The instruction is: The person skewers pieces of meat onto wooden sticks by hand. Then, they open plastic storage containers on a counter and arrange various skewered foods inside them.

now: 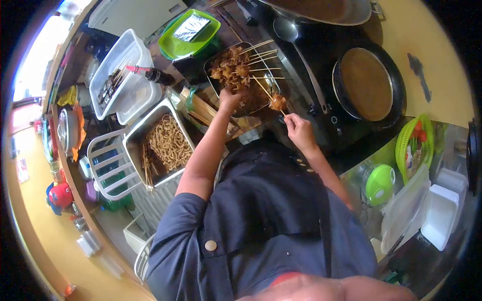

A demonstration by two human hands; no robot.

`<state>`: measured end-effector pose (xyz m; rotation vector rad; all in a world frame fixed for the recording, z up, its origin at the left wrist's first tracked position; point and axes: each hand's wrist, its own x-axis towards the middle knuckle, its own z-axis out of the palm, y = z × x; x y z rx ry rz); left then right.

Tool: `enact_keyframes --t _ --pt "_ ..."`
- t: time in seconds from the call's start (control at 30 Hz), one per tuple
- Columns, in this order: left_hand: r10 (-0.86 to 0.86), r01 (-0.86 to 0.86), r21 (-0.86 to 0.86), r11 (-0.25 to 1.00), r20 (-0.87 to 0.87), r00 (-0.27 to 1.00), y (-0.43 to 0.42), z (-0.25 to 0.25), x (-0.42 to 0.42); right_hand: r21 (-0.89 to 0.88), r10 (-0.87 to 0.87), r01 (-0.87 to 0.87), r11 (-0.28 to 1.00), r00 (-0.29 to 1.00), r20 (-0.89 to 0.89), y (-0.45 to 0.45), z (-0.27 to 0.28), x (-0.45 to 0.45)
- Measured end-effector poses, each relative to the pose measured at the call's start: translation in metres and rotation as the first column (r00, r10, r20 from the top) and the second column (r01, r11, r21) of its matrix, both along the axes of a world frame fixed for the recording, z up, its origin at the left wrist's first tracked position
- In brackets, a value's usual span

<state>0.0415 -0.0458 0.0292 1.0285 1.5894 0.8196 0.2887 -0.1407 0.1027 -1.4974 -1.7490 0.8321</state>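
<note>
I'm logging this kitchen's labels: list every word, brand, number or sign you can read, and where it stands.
No text here can be read.
Red-tipped bottle: pale lettering, too small and blurred.
Packet in the green tub: dark marks, unreadable.
Black cooktop: white markings, too small to make out.

Bright window [40,50] at upper left; yellow wall [42,226]; wooden ledge [83,208].

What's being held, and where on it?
Right hand: a skewer, by the short bare end just past its food chunk. Left hand: down in the tray; can't tell if it grips anything.
</note>
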Motion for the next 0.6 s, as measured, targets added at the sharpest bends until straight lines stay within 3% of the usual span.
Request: enact_keyframes --t 0.03,0.13,0.27,0.37,0.57,0.6 --pt "0.197 -0.135 -0.194 0.972 0.352 0.915 0.003 -0.005 -0.005 0.003 0.009 -0.009 1.0 1.0 0.001 -0.002 -0.001 0.0" --pt "0.308 -0.133 -0.29 0.948 0.725 0.615 0.009 -0.025 -0.016 -0.038 0.057 -0.055 0.998 0.997 0.046 -0.01 0.017 -0.003" --pt "0.435 -0.297 -0.32 0.9 0.715 0.547 0.007 -0.013 -0.009 -0.095 0.114 -0.11 0.989 0.993 0.035 -0.014 0.022 -0.007" --pt "0.439 -0.312 -0.313 0.897 0.717 0.542 0.004 -0.012 -0.005 -0.086 0.123 -0.12 0.989 0.992 0.032 -0.013 0.023 -0.012" --pt "0.474 -0.391 -0.272 0.879 0.585 0.658 -0.001 0.008 0.003 -0.09 0.14 -0.136 0.987 0.989 0.04 -0.01 0.017 -0.012" --pt "0.409 -0.363 -0.202 0.91 0.587 0.699 -0.002 0.009 0.002 -0.099 0.14 -0.135 0.986 0.989 0.049 -0.01 0.017 -0.01"
